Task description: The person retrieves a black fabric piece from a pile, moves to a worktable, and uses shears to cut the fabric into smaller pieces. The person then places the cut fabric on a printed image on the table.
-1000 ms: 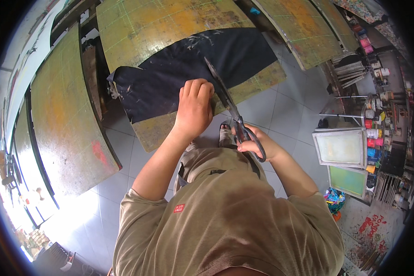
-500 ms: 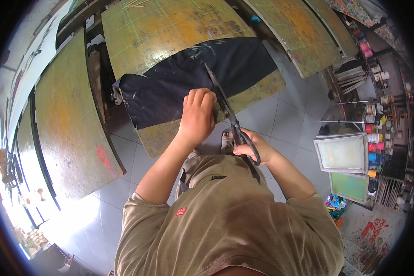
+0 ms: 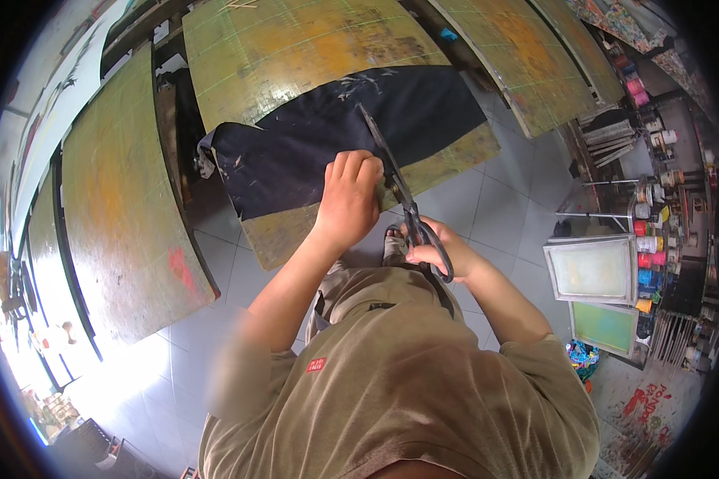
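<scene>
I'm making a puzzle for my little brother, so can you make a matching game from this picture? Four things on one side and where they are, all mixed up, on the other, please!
Things
1. Scissors
2. Dark cloth
3. Green framed panel
4. Red mark

Places
A. On the near end of the left board
B. Spread across the middle board
C. Just below the pale framed panel in the picture
D. In the person's right hand

Right pairs: 1-D, 2-B, 3-C, 4-A
</scene>
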The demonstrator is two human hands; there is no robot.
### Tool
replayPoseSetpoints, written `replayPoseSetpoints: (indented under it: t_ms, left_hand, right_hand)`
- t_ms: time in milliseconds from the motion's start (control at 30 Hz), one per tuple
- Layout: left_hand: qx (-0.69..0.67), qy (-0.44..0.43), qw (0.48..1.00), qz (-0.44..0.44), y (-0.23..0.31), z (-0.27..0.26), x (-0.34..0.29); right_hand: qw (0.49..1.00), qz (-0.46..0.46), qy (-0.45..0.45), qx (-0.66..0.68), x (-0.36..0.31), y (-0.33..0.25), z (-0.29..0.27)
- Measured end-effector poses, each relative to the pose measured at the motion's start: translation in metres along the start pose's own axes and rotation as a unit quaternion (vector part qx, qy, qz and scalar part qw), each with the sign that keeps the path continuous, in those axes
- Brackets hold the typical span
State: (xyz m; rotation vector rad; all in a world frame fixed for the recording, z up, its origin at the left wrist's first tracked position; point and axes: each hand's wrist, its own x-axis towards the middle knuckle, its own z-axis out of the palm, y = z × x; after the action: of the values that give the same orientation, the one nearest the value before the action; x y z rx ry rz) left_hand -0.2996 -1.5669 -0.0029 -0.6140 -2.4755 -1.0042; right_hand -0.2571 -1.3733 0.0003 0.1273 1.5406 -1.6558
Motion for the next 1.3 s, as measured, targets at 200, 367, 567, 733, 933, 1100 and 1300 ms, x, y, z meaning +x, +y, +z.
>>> replayPoseSetpoints:
  t_ms: [200, 367, 567, 733, 933, 1100, 1300]
  left_hand:
    - [-0.006, 0.006, 1.0, 0.003, 0.0, -0.001, 0.0]
    - [-0.004, 0.004, 1.0, 0.005, -0.002, -0.002, -0.001]
    - [-0.008, 0.015, 1.0, 0.007, -0.003, 0.001, -0.002]
    - [-0.008, 0.023, 1.0, 0.009, -0.001, 0.0, -0.001]
    - [-0.018, 0.035, 0.999, 0.005, -0.001, 0.0, -0.001]
    - [-0.018, 0.04, 0.999, 0.009, -0.002, 0.002, -0.001]
    - [-0.017, 0.058, 0.998, -0.004, -0.001, 0.0, -0.001]
  right_hand:
    - [1.0, -0.005, 0.007, -0.005, 0.002, -0.02, 0.003]
    - [1.0, 0.009, 0.0, -0.003, 0.004, -0.02, 0.001]
    - [1.0, 0.012, 0.016, -0.008, 0.001, -0.026, 0.005]
    - [1.0, 0.017, 0.004, -0.025, 0.0, -0.04, 0.008]
    - [1.0, 0.011, 0.004, -0.024, -0.001, -0.042, 0.011]
    - [0.999, 0.025, 0.001, -0.021, 0.001, -0.036, 0.006]
    - [0.999, 0.008, -0.042, 0.008, 0.002, -0.031, -0.004]
